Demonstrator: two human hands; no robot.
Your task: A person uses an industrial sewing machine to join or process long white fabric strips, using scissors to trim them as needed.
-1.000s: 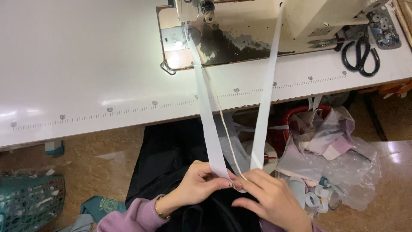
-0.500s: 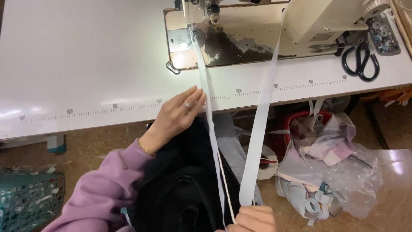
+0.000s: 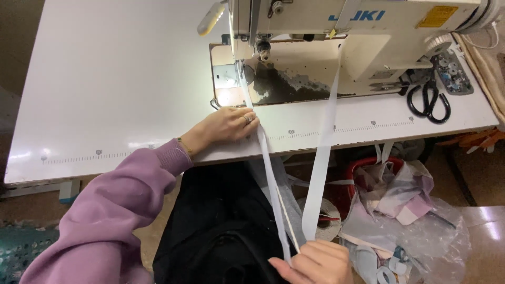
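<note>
White tape (image 3: 268, 168) is pinched in my right hand (image 3: 315, 260); my left hand (image 3: 226, 126) lies flat on it. Pulling hard could tug it crooked under the needle (image 3: 243, 66).

White woven tape (image 3: 265, 152), matt and smooth, runs under the left hand (image 3: 226, 126) and down to the right hand (image 3: 315, 263). The table top (image 3: 121, 89) is glossy white laminate, glare at 12 o'clock. The sewing machine (image 3: 368, 31) shows cream enamel. Scissors (image 3: 428, 100) at 3 o'clock have black plastic handles. Crinkled clear plastic bag (image 3: 442, 236), shiny, at 5 o'clock.
</note>
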